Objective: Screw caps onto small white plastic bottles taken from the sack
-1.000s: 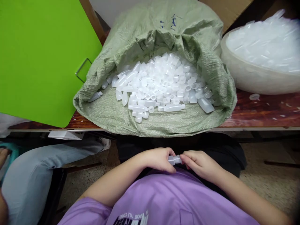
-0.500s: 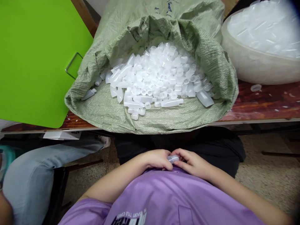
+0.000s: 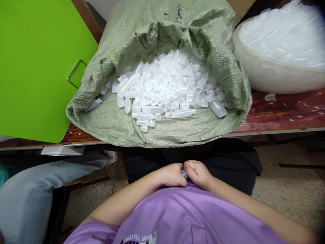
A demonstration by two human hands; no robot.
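Note:
Low in my lap, close against the purple shirt, my left hand [image 3: 173, 175] is closed around a small translucent plastic tube [image 3: 184, 174]. Only a short stretch of the tube shows between my hands. My right hand [image 3: 199, 173] is closed at the tube's other end, thumb on top and its fingertips mostly hidden. Beyond my hands, a green woven sack [image 3: 175, 137] lies with its mouth towards me. Inside it is a heap of translucent plastic tubes and short caps [image 3: 172, 81].
A white bowl [image 3: 276, 76] piled with clear plastic pieces stands at the right, and a loose ring [image 3: 269, 97] lies before it on the red-brown table [image 3: 286, 112]. A bright green panel [image 3: 38, 67] with a wire handle is at the left. Another person's jeans-clad leg [image 3: 30, 196] is lower left.
My right hand has drawn in against my left, its fingers curling from a loose pinch into a closed grip. Less of the tube shows now. The view has shifted slightly.

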